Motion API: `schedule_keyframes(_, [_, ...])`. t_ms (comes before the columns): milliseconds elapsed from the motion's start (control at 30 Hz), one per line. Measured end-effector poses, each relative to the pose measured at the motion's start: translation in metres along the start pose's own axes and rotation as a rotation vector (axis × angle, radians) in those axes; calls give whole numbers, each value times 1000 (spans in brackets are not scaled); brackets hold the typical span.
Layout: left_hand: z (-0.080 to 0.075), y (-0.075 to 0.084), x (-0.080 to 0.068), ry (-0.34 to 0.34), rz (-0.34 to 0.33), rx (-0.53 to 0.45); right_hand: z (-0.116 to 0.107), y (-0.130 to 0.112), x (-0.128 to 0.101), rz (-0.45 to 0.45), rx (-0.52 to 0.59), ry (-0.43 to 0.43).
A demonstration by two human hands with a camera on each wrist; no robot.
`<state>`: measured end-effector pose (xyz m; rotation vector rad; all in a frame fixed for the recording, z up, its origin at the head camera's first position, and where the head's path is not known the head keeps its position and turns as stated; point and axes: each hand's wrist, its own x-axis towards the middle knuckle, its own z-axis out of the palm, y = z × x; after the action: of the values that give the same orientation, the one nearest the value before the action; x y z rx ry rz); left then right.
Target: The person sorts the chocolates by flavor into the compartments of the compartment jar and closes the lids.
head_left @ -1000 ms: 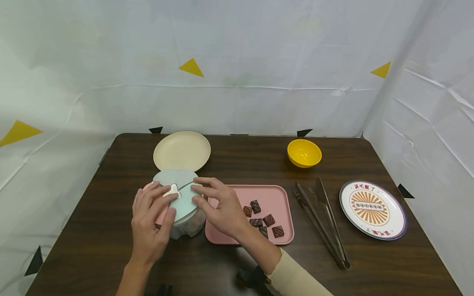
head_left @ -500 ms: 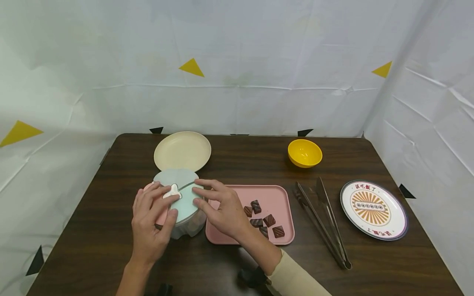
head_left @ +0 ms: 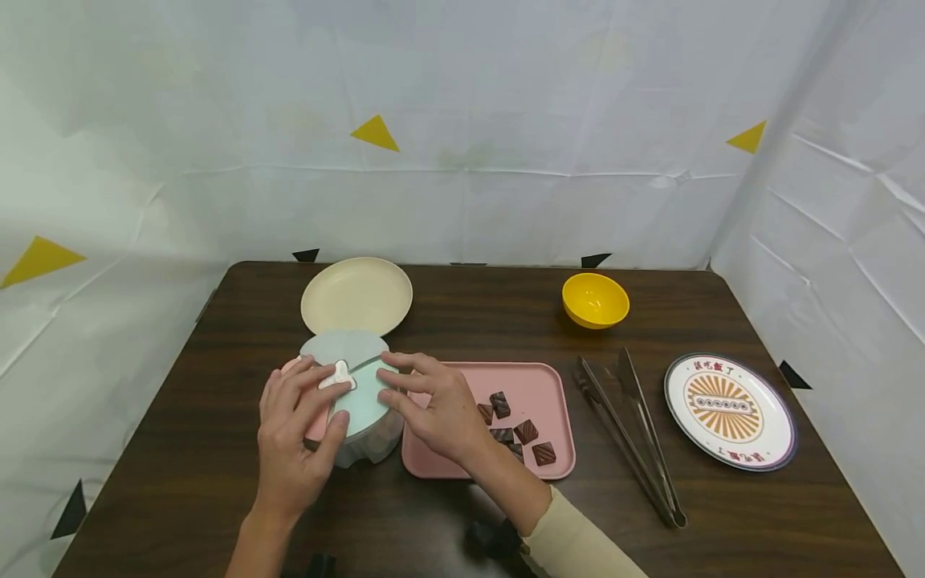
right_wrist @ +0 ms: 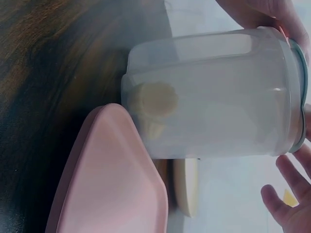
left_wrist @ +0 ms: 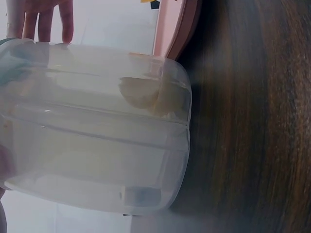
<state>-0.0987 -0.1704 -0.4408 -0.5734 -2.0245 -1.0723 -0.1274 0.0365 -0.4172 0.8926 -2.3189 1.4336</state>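
Resting between both hands (head_left: 368,409), lidded container (head_left: 359,401)

light: bright, even, soft shadows | head view: sharp, edges bowed | wrist views: close, blurred

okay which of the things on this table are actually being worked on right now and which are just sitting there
In hand:
- clear container, standing on the table
- its light blue lid, with both hands on it
- left hand
- right hand

Lying about:
- pink tray holding chocolates
- metal tongs
- yellow bowl
- cream plate
- patterned plate
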Motion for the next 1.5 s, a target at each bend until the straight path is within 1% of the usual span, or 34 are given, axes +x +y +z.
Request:
schedule_keyframes(167, [0,-2,-3,-12,20,17,1,1,-2,4,22,3])
schedule_keyframes(333, [0,-3,-3,-11,26,42,3,2,-3,12,25,-2])
schedule_keyframes(500, [0,-2,-3,-11,29,99,3,2,-4,12,-15,-15])
schedule_keyframes(600, [0,-2,-1,-17,26,141,1,1,-4,-5,-54,-26])
schedule_keyframes(667, [0,-1,-1,-19,23,162,0,1,-3,-44,-96,-30])
schedule_keyframes(700, [0,-1,-1,-21,23,174,-1,0,-3,-78,-129,-32])
schedule_keyframes(833, [-1,-1,0,-23,32,204,-4,-2,0,-261,-294,-36])
schedule_keyframes(900, [-1,-1,1,-26,36,217,-5,-3,2,-336,-362,-38])
schedule_keyframes(967, [-1,-1,1,-24,40,219,-5,-4,3,-370,-403,-44])
schedule_keyframes(1033, [-2,-1,1,-25,35,223,-6,-4,4,-370,-426,-50])
schedule_keyframes(1100, [-3,-2,1,-24,36,224,-7,-3,5,-350,-439,-53])
schedule_keyframes(1233, [-8,-2,0,-46,48,206,-10,-1,6,-284,-450,-60])
schedule_keyframes(1400, [-16,-1,-2,-96,99,169,-13,0,7,-177,-451,-81])
schedule_keyframes(1500, [-20,-1,-4,-113,134,137,-15,0,7,-157,-461,-94])
